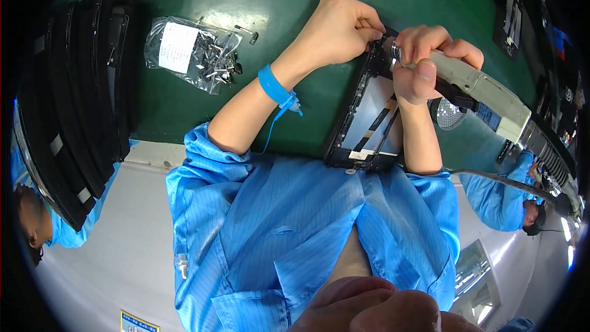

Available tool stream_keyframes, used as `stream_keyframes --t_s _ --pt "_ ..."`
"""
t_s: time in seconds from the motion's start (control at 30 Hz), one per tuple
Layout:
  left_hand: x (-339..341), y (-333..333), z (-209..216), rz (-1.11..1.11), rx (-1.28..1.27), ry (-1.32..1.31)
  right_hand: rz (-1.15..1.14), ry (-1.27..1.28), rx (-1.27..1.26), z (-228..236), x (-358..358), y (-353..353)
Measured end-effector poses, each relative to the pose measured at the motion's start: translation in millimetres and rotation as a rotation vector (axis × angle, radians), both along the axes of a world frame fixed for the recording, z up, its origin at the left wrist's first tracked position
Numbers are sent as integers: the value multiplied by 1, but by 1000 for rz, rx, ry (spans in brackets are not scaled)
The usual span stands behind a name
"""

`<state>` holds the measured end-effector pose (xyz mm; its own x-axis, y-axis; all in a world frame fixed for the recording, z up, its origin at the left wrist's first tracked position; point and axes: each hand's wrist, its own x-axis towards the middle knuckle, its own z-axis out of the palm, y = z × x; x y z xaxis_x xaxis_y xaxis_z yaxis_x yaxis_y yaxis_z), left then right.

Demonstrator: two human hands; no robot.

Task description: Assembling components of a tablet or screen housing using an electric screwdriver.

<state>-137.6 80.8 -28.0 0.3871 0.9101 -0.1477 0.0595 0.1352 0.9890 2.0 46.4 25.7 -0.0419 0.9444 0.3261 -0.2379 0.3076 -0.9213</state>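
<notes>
An open black device housing (369,128) with a silvery inner panel leans slanted between my forearms, its near end close to my chest. My right hand (424,61) wraps round the pale grey-green body of an electric screwdriver (491,92). The driver's metal nose points at the housing's far end. At that same far corner my left hand (344,31) is closed in a pinch, its fingertips against the edge. Whatever small part lies between them is hidden. A blue wrist strap (275,89) circles my left wrist.
A clear plastic bag (212,64) of small metal parts lies left on the green table (270,129), one loose part (249,34) beside it. Black panels (74,104) stand in a row far left. A round perforated metal piece (450,114) sits under the driver. Two blue-clad people work at the sides.
</notes>
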Motion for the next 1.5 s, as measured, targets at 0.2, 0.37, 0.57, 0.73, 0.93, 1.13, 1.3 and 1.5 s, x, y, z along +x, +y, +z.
stream_keyframes --t_s 0.2,0.37,0.57,0.73,0.93,1.13,1.3,1.5 --pt "0 -2 0 37 58 -1 -82 -64 137 -12 -5 5" --pt "1 -3 0 39 59 13 -126 -117 136 -15 -8 4" --pt "-3 -1 5 -9 42 44 -111 -10 187 -18 -9 10" --pt "-15 -48 32 158 322 602 6 295 412 8 34 36" --pt "-1 -137 58 0 250 376 -59 332 551 27 79 62" --pt "21 -111 58 115 133 21 -169 422 580 60 87 41" --pt "75 65 46 176 145 -174 -190 457 690 86 126 15" --pt "135 208 -8 257 304 223 -228 425 740 103 141 5"
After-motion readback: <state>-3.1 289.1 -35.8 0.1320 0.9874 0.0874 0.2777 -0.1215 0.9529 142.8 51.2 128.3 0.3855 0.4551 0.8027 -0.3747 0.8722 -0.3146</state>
